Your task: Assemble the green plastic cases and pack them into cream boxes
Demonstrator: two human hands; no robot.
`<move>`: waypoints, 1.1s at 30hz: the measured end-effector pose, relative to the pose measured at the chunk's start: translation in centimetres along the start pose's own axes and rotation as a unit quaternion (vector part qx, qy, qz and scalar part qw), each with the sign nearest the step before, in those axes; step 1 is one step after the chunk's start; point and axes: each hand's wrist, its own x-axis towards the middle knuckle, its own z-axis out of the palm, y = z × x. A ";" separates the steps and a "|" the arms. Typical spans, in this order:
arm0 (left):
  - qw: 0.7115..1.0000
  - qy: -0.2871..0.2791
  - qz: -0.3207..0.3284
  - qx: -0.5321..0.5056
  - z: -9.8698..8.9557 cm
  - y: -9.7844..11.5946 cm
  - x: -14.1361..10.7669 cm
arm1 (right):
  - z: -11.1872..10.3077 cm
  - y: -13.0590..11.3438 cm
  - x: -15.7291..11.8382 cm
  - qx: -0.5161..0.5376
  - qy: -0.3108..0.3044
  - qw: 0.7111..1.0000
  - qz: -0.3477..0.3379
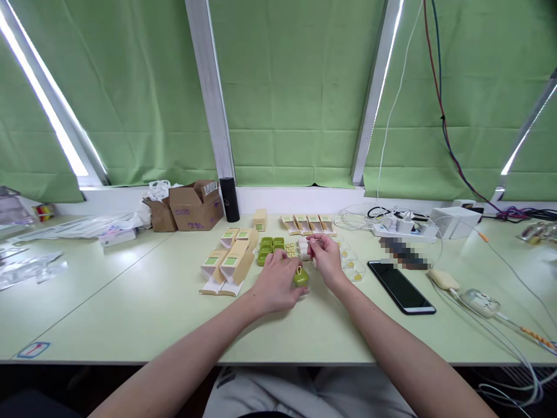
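My left hand (281, 283) is closed around a small green case (300, 277) with a pale loop on its top, held low over the table. Just to its right, my right hand (325, 258) has thumb and fingertips pinched together; what they hold, if anything, is too small to make out. Beyond the hands sit several open green cases (270, 246) in a block, small yellow pieces (290, 249) and white rolls (303, 246). Clear plastic cups (353, 270) with yellow bits inside lie right of my right hand.
Open cardboard packages (235, 260) lie left of the hands, more packages (307, 224) behind. A phone (401, 287), power strip (404, 229) and cables are at right. A brown carton (195, 206) and black cylinder (229, 200) stand at back left.
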 end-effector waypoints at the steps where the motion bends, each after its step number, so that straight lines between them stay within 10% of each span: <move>1: 1.000 -0.001 0.001 0.001 0.1 -0.1 -0.1 | 0.0 0.0 0.0 -0.001 0.000 1.000 -0.002; 12: 0.973 0.104 -0.096 -0.182 -1.8 -3.0 2.2 | 0.5 -0.7 -0.4 0.023 -0.033 0.999 -0.011; 21: 0.960 0.188 -0.111 -0.174 -1.7 -3.5 4.0 | 0.9 0.5 -0.7 0.154 -0.143 0.970 0.120; 33: 0.952 0.166 -0.107 -0.235 0.4 -6.0 2.6 | 0.5 0.5 -0.5 0.171 -0.157 0.951 0.204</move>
